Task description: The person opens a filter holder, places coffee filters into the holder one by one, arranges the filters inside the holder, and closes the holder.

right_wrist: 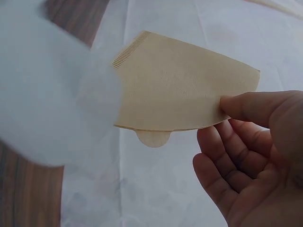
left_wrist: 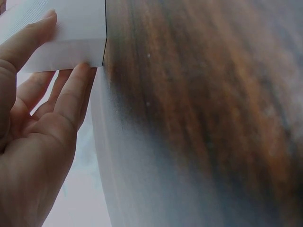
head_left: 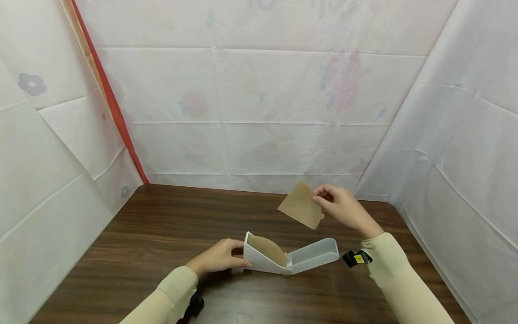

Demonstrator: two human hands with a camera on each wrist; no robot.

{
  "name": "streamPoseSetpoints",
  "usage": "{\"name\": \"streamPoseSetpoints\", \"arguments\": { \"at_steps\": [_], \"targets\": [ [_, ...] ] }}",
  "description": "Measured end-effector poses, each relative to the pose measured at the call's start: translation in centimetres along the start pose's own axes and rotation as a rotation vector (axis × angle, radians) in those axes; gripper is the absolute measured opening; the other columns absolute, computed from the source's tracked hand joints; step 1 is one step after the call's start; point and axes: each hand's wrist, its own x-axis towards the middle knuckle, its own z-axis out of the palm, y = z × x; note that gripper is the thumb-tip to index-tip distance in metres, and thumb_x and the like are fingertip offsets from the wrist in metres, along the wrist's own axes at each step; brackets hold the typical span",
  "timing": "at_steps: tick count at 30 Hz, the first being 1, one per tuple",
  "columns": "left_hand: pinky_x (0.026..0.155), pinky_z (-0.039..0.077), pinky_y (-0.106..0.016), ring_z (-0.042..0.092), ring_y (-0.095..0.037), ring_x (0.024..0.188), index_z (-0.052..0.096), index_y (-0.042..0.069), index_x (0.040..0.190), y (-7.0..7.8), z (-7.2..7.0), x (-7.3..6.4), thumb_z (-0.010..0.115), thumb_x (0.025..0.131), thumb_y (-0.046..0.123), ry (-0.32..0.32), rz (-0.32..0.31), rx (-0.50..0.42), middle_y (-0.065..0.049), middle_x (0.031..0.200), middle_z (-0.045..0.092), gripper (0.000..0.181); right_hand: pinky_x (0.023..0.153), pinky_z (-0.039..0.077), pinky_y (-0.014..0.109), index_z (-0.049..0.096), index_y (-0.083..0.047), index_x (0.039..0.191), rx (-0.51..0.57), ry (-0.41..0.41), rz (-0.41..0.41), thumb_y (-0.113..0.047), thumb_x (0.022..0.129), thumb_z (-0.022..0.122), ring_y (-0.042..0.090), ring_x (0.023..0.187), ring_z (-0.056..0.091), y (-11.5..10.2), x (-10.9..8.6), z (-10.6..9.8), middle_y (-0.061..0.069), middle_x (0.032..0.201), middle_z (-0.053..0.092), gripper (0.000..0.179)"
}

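Observation:
A brown paper coffee filter point(head_left: 300, 206) hangs in the air above the table, its edge pinched between thumb and fingers of my right hand point(head_left: 341, 208). The right wrist view shows the filter point(right_wrist: 184, 85) with its crimped seam and a small rounded tab. Below it, a white coffee filter box point(head_left: 263, 263) stands on the table and holds more brown filters point(head_left: 268, 249). Its translucent lid point(head_left: 314, 256) is swung out to the right. My left hand point(head_left: 218, 257) grips the box's left end, thumb on the near side; the left wrist view shows fingers against the end face.
The dark wooden table point(head_left: 174, 225) runs back to a white patterned sheet point(head_left: 259, 148) hung behind it. More sheeting hangs at both sides, with a red strip point(head_left: 109, 94) at the left. A black wrist device point(head_left: 356, 258) is at the right sleeve.

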Motion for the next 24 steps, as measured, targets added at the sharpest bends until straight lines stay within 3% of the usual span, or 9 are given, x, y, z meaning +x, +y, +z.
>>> {"name": "streamPoseSetpoints", "arguments": {
  "at_steps": [10,24],
  "targets": [
    [0.089,0.053,-0.026,0.067,-0.01,0.101,0.071,0.015,0.117,0.1,0.0,0.0,0.08,0.089,0.025,-0.002,0.001,-0.018,0.008,0.109,0.072,0.031,0.072,0.055,0.03,0.069,-0.011,0.107,-0.011,-0.001,-0.062,-0.019,0.099,0.067,0.013,0.082,0.063,-2.1,-0.4,0.0,-0.002,0.093,0.068,0.012],
    [0.09,0.053,-0.027,0.067,-0.011,0.101,0.071,0.012,0.117,0.0,-0.1,0.0,0.079,0.089,0.024,-0.006,0.028,-0.016,0.005,0.11,0.072,0.032,0.067,0.055,0.028,0.069,-0.016,0.103,0.044,-0.084,-0.107,-0.019,0.099,0.068,0.012,0.078,0.062,-4.7,-1.1,1.3,-0.004,0.088,0.067,0.005]
  ]
}}
